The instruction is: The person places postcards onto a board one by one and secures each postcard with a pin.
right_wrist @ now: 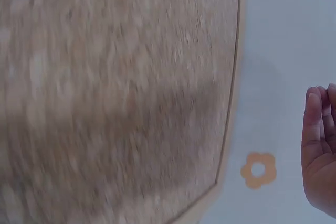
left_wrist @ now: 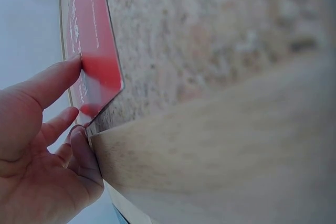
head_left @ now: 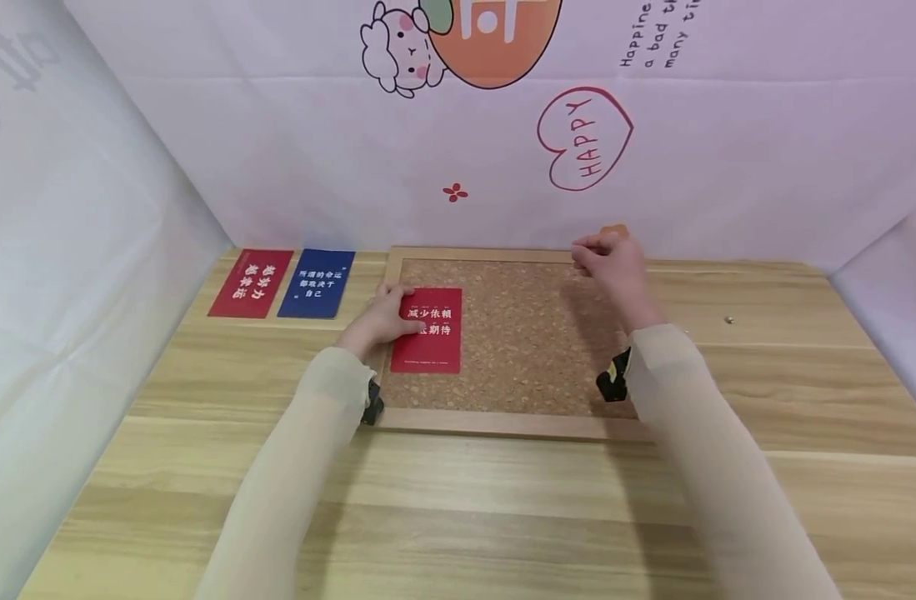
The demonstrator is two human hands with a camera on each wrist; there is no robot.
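A red card (head_left: 435,352) printed with white characters lies on the left part of a wood-framed cork board (head_left: 525,333). My left hand (head_left: 382,318) rests on that card, with thumb and a fingertip pressing its left side. In the left wrist view, the thumb touches the card's face (left_wrist: 102,66), and other fingers bend beside the frame's edge. My right hand (head_left: 615,271) hovers above the board's far right part, thumb and fingertips brought together. Whether something tiny sits between them cannot be seen. The right wrist view shows that hand (right_wrist: 319,150) only partly, apart from the cork.
Another red card (head_left: 251,283) and a blue card (head_left: 317,283) lie on the wooden table (head_left: 458,500), left of the board. A tiny shiny piece (head_left: 730,320) lies to the right. A white printed sheet (head_left: 337,167) rises behind the board.
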